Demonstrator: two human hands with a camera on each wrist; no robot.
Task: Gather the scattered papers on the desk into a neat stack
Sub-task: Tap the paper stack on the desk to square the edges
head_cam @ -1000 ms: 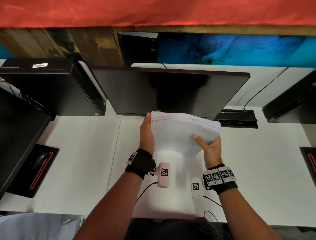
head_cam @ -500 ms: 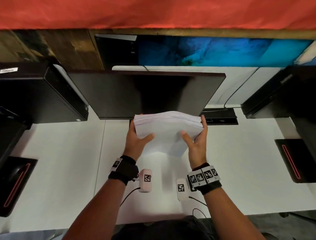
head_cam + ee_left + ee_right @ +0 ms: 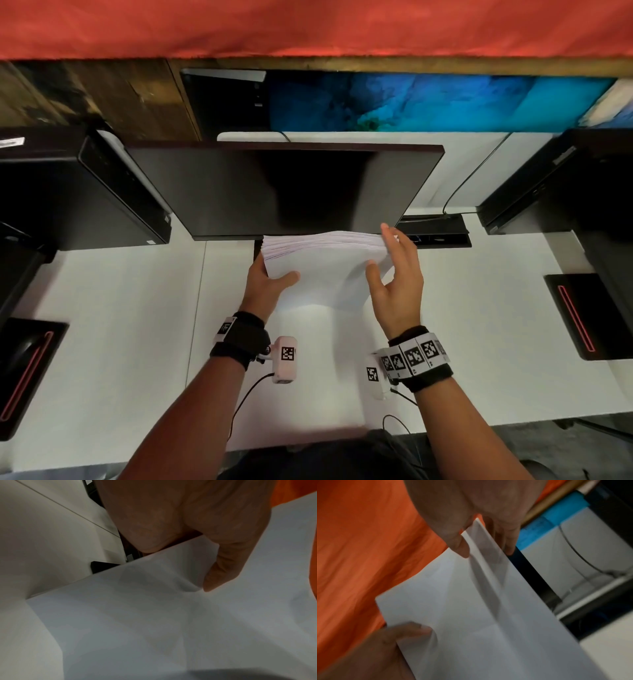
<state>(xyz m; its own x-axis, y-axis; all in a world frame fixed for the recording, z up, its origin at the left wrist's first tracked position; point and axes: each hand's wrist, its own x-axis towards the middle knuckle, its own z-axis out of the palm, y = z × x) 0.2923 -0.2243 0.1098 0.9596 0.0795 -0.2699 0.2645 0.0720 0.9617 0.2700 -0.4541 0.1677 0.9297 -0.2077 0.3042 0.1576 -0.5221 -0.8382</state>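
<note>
A thick stack of white papers (image 3: 329,263) is held on edge above the white desk (image 3: 120,325), just in front of the dark monitor (image 3: 291,188). My left hand (image 3: 270,274) grips its left side, thumb on the front sheet and fingers hidden behind. My right hand (image 3: 394,270) holds the right side, thumb on the front and fingers reaching up along the edge. The left wrist view shows the left hand (image 3: 214,574) with its thumb pressed on the paper (image 3: 154,615). In the right wrist view, my right hand (image 3: 483,539) has the paper's (image 3: 479,608) corner between thumb and fingers.
Black computer towers stand at the left (image 3: 68,188) and the right (image 3: 565,178). Dark mouse pads with red trim lie at the left (image 3: 27,370) and right (image 3: 582,315) desk edges. A black cable box (image 3: 431,236) sits behind the stack.
The stack has swung from a tilt to level. My left thumb has come onto the front sheet, and my right hand has shifted from the lower right corner up onto the right edge.
</note>
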